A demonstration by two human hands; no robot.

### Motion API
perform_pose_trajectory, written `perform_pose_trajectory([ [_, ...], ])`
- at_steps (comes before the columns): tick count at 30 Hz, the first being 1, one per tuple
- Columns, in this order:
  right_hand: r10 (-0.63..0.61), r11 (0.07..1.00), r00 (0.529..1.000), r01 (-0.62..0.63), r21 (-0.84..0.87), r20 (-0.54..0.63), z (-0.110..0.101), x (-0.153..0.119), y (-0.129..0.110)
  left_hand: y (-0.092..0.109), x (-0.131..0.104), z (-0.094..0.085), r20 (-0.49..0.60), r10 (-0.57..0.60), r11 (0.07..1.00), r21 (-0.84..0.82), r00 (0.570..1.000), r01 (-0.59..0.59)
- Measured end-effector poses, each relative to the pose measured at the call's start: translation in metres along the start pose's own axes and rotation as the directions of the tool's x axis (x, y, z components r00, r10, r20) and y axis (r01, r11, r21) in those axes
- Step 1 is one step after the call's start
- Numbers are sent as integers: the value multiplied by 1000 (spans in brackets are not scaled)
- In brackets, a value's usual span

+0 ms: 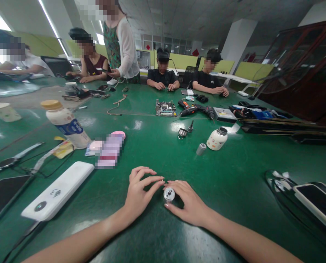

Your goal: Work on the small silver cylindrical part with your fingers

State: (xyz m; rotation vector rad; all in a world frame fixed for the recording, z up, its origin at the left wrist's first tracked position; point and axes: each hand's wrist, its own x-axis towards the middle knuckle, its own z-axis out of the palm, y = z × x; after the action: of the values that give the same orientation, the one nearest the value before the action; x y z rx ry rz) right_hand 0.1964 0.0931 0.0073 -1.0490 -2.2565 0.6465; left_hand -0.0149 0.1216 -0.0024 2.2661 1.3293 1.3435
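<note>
A small silver cylinder that looks like a small electric motor (169, 195) stands on the green table, its round end facing up. My right hand (191, 204) curls around it from the right, thumb on the near side and fingers on the far side. Just left of it, my left hand (139, 190) pinches thumb and index fingertips together on something tiny, too small to name. A second silver motor (201, 149) stands farther off to the right, beside a cream bottle with a dark lid (217, 139). Beyond my hands lie small dark metal parts (182, 133).
To my left are a white power bank (58, 191), a drink bottle (69, 128), a watch (8, 163) and cables. Phones (317, 204) lie at right. A circuit board (165, 108) and power drills (188, 110) rest farther back. Several people are around the table's far side.
</note>
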Motion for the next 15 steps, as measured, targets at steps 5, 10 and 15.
perform_pose_trajectory([
  [5,-40,999,999,40,-13,-34,3,-2,3,17,0,-2,62,154,968,-210,986,-138],
  [10,-35,999,999,34,-27,-32,4,-2,5,18,-1,-2,93,156,965,-227,983,-132],
  [15,-44,999,998,44,-5,-42,4,-2,4,19,-1,-4,149,191,964,-216,970,-156],
])
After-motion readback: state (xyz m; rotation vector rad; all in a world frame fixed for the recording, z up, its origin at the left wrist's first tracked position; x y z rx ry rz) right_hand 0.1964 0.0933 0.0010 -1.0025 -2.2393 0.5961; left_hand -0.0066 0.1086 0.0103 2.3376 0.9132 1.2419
